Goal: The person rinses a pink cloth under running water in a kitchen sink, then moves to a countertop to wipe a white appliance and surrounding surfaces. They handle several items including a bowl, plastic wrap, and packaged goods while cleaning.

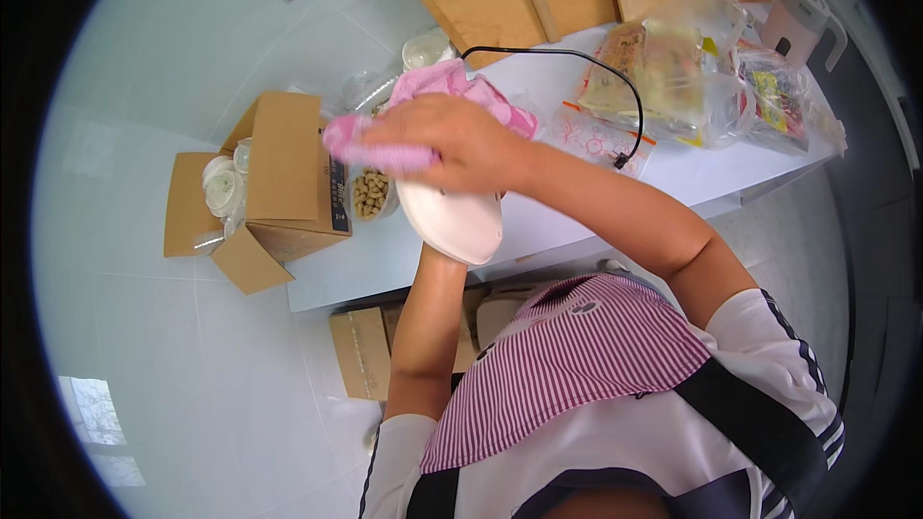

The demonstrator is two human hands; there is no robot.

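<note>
My right hand [461, 140] grips a pink cloth [382, 148], pressed against a cream-white rounded plastic appliance part [454, 220]. The hand and the cloth's near end are blurred. More pink cloth, patterned, drapes behind my knuckles. My left forearm [436, 295] reaches up behind the white part, which hides nearly all of the left hand holding it up above the table. From behind the cloth a black power cord [577, 52] arcs right and down to its plug [620, 161]. What joins the cord to the part is hidden.
On the white table [548, 231] are an open cardboard box [288, 166] of plastic containers, a tub of peanuts [370, 194], plastic bags of packaged food [670, 79], and a patterned sheet [588, 133]. An electric kettle [793, 18] stands far right; wooden boards [497, 0] lean behind.
</note>
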